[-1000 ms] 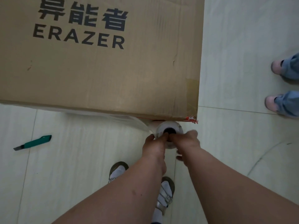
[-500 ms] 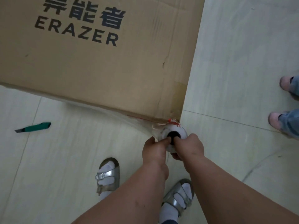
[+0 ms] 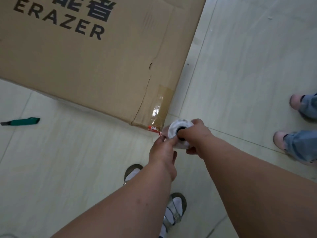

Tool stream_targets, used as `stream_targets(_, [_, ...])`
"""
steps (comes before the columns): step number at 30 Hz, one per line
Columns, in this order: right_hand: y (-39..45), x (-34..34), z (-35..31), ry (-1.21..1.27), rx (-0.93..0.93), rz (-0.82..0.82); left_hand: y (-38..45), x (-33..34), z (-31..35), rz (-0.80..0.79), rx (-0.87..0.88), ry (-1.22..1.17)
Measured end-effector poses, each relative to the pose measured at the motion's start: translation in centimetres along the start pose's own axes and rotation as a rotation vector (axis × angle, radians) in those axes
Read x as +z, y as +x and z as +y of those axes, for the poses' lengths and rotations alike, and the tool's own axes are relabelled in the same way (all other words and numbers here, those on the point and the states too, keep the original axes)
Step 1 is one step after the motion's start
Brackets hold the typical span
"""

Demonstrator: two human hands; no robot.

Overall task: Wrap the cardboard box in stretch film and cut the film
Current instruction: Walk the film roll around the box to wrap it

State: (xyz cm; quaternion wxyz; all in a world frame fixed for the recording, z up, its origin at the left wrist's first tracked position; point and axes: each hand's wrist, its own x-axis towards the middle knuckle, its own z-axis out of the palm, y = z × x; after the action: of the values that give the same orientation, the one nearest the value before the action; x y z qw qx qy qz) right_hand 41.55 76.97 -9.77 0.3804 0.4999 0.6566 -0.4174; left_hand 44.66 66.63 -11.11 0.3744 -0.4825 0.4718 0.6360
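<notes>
Stretch film roll (image 3: 176,130) at cardboard box (image 3: 85,66) corner: right hand (image 3: 197,136) fingers clamped on it; left hand (image 3: 162,150) fingertips pinch its 7 o'clock edge.

I see a pale tiled floor (image 3: 248,66) with thin grout lines. At my right edge stand another person's feet in pink slippers (image 3: 281,140) under blue jean cuffs (image 3: 301,145). Below me are the wearer's own feet in silver strapped sandals (image 3: 175,213) over white socks (image 3: 132,174), one foot partly hidden behind a forearm.
</notes>
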Motion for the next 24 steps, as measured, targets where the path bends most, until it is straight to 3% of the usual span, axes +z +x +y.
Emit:
stream_targets(4, [0.2,0.2,-0.8,-0.402,-0.152,0.021,-0.5,0.5,-0.4,0.103,-0.063,-0.166])
stream_targets(8, [-0.1,-0.4,-0.9,-0.335,-0.171,0.032,-0.9,1.9,0.6,0.083,-0.179,-0.237])
stream_targets(14, [0.8,-4.9,-3.5,-0.086,-0.166,0.098,-1.8,6.3,2.2,-0.008,-0.098,-0.281])
stream_targets(20, [3.2,-6.6,-5.4,-0.171,-0.243,0.078,0.0,10.7,3.4,0.003,-0.069,-0.39])
stream_targets(24, [4.8,-8.2,-6.8,-0.251,-0.208,-0.019,0.2,12.7,3.8,0.042,-0.082,-0.467])
